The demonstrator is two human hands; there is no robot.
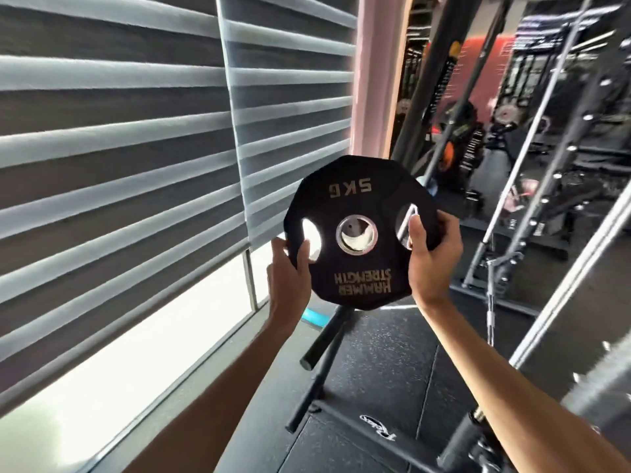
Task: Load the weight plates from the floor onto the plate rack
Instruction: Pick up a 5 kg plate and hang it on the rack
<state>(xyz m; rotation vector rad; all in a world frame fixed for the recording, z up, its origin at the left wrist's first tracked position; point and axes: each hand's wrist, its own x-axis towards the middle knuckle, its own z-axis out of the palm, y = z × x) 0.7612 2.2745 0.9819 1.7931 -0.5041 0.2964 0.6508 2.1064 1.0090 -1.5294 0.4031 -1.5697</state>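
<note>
Head view is showing a black weight plate (360,264) being held up in the air at about chest height, its flat face turned to the camera and its print, "5KG" and "HAMMER STRENGTH", reading upside down. The left hand (290,271) is gripping the plate's left edge, thumb curling into the left grip hole. The right hand (432,257) is clamping the right edge the same way, thumb lying over the right grip hole. Both arms are reaching forward, the plate sitting between the two hands.

Just below the plate, a black peg of the plate rack (319,346) is slanting out from behind the lower rim; whether they are touching cannot be told. The rack's base bar is lying on the dark rubber floor (392,353).

Striped window blinds (119,148) are hanging close on the left, with a pink pillar (379,80) rising behind the plate. On the right, silver uprights (532,165) and a chrome cable handle (491,302) are standing near, with blurred gym machines beyond.
</note>
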